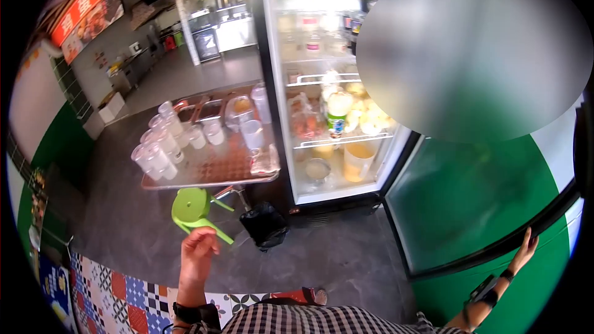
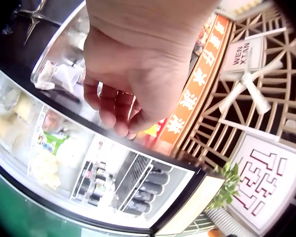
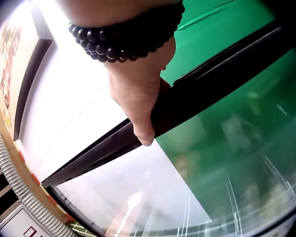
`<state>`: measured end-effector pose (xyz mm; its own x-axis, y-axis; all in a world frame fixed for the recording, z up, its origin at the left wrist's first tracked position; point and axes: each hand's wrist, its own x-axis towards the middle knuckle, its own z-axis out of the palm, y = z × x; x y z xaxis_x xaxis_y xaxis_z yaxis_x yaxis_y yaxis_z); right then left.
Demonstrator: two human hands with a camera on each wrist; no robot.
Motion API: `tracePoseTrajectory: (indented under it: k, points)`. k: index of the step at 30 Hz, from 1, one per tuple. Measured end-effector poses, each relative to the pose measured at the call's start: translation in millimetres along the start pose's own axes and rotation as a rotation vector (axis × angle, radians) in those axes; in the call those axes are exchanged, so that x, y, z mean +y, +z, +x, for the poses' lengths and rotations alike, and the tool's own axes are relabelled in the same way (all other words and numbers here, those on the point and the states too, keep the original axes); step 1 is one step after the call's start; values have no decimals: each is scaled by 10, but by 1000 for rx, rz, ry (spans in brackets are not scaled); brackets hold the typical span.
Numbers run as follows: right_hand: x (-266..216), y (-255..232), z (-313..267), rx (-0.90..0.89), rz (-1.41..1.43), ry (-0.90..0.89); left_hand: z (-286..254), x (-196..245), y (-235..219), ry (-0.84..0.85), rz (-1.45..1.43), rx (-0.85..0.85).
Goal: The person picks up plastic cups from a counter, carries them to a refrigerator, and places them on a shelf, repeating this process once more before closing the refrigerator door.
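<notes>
A tall glass-door refrigerator stands with its door swung out to the right. My right hand grips the black frame of that door. From the right wrist view, the thumb laps over the frame and the other fingers are hidden behind it. My left hand hangs in the air before my body, its fingers loosely curled around nothing. Inside the refrigerator, a pitcher of yellow liquid and a bowl sit at the bottom. A green-and-white package and pale yellow items fill the shelf above.
Left of the refrigerator, a metal table carries stacked plastic cups and metal trays. A green stool and a black bag-lined bin stand on the floor in front. Bottles line an upper shelf.
</notes>
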<state>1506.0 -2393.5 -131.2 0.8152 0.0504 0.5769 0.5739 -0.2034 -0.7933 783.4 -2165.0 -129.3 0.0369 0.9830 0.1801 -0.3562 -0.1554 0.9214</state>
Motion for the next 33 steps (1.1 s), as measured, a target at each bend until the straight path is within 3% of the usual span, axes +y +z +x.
tracePoseTrajectory:
  k: [2, 4, 7, 8, 12, 14, 18, 22, 23, 24, 26, 28, 29, 31, 32, 33]
  points:
    - [-210, 61, -474, 173, -48, -42, -197, 152, -389, 72, -37, 89]
    - [-551, 162, -962, 154, -171, 45, -432, 342, -826, 130, -46, 211]
    - [-1179, 491, -1724, 352, -355, -274, -965, 612, -1626, 219, -71, 362]
    - [-1432, 569, -1958, 268, -293, -231, -1173, 697, -1891, 244, -67, 406]
    - [-2110, 1151, -2673, 107, -160, -364, -2026, 1021, -2857, 324, -173, 522]
    - [-2702, 1426, -3121, 139, -276, -318, -2444, 1091, -3327, 341, -182, 639]
    - [-3135, 2184, -3619, 285, -597, -276, -2915, 1228, -3915, 388, -210, 756]
    - [-3484, 2890, -4200, 253, -529, -335, -2993, 1412, -4515, 445, -188, 842]
    - [-3682, 3006, -4511, 225, -397, -398, -2992, 1444, -4713, 459, -138, 872]
    - [-4022, 3037, -4949, 128, -422, -448, -2960, 1489, -4916, 500, -84, 902]
    - [-4200, 3540, -5636, -426, -62, -516, -2880, 1659, -5357, 495, -2, 892]
    - [-4751, 3857, -6983, -690, 413, -776, -2742, 1912, -5691, 508, 24, 1115]
    - [-5146, 3932, -7794, -933, 708, -671, -2739, 2050, -5898, 520, 52, 1106]
    - [-5950, 3852, -9200, -1357, 659, -620, -2709, 2362, -6169, 505, 181, 1244]
    - [-6352, 3791, -9838, -1704, 812, -442, -2631, 2530, -6282, 511, 229, 1281]
    - [-6956, 3492, -10270, -2020, 975, -406, -2568, 2680, -6391, 524, 257, 1292]
